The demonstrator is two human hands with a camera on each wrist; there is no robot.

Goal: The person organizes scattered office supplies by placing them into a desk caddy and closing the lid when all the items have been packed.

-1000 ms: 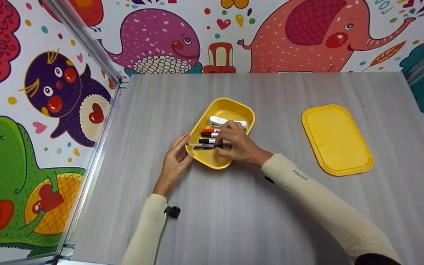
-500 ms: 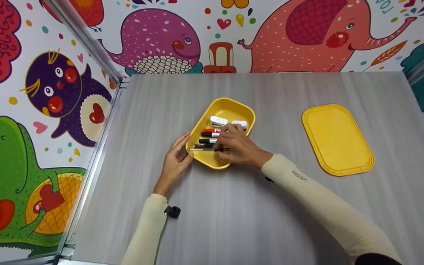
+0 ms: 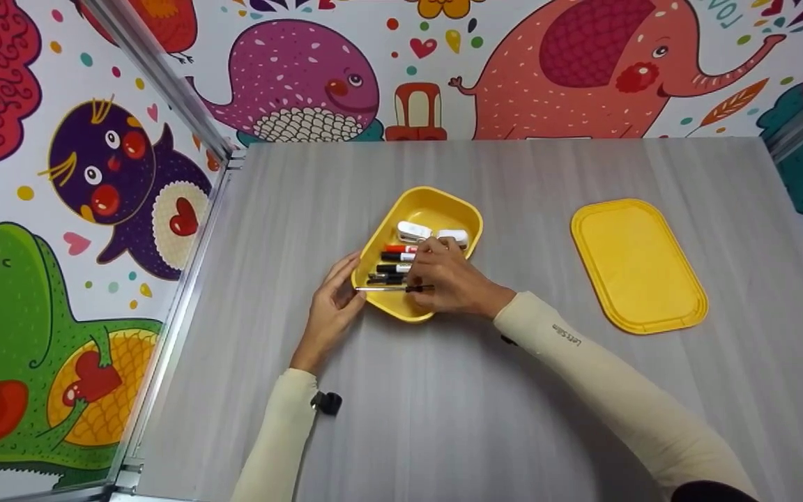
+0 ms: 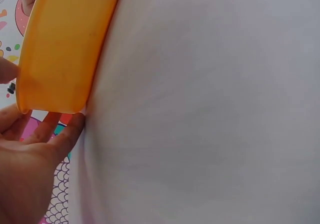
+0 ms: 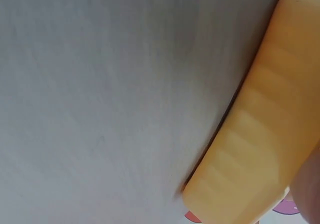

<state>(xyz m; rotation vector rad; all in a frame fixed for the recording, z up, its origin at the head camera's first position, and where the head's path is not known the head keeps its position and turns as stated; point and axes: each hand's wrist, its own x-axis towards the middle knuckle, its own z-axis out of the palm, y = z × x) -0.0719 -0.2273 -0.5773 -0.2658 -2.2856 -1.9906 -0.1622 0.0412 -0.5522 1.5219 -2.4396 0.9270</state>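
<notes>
A yellow plastic box (image 3: 443,200) sits tilted in angle on the table. My left hand (image 3: 330,312) rests on its left side, with fairly straight fingers along the wall and the thumb by the near corner. In the left wrist view, fingers (image 4: 65,139) touch the box's end wall (image 4: 65,49). My right hand (image 3: 447,275) reaches into the box and pinches a slim pen (image 3: 380,288) with a clear or silvery barrel and dark end. Beyond it lie a dark pen (image 3: 386,279), black-capped markers (image 3: 393,268), a red-capped marker (image 3: 398,248) and a white stapler-like item (image 3: 414,231).
A yellow lid (image 3: 638,265) lies flat on the grey table (image 3: 513,390), right of the box. A second white piece (image 3: 453,237) shows behind the right hand. Cartoon-printed panels (image 3: 290,77) in metal frames (image 3: 157,77) border the table.
My right hand has lowered the slim pen slightly toward the box's near end, opening a gap from the other dark pen. The left hand, box and lid stay put.
</notes>
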